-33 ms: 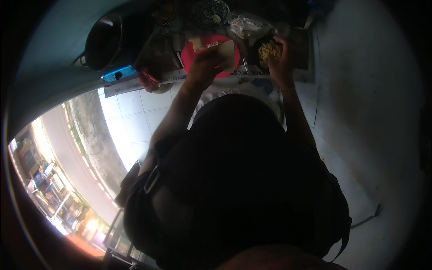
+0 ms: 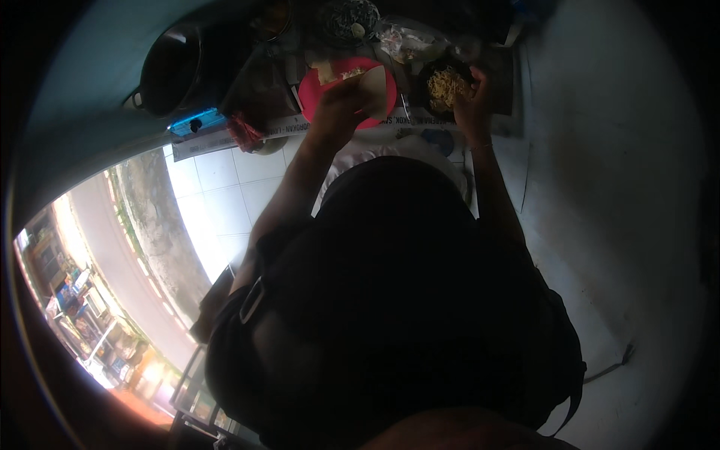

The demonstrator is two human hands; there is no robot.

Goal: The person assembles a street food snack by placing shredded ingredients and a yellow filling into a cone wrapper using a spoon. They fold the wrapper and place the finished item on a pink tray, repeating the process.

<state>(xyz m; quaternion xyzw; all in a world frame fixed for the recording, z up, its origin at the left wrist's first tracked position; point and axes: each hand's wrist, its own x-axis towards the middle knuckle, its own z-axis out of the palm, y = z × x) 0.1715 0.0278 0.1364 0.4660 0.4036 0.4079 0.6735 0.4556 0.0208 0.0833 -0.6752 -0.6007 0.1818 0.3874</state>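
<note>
My left hand [image 2: 336,114] is closed on a thin, pale round sheet [image 2: 376,91], which it holds up over a pinkish-red plate [image 2: 310,91]. Pale pieces [image 2: 325,73] lie on the far side of that plate. To the right, a dark bowl [image 2: 430,101] contains yellowish shredded food [image 2: 448,86]. At the bowl's right rim my right hand [image 2: 472,112] has its fingers curled, one fingertip raised; what they hold, if anything, is too dark to make out.
Behind the bowl lies a crumpled clear plastic bag [image 2: 409,41], beside a dark dish [image 2: 349,21]. A large black pot [image 2: 171,71] stands far left, near a bright blue object [image 2: 196,122] and a red bundle [image 2: 244,133]. A printed sheet [image 2: 214,142] covers the work surface.
My right hand has drawn slightly right, from over the shredded food toward the bowl's right rim. My left hand still holds the pale sheet over the plate.
</note>
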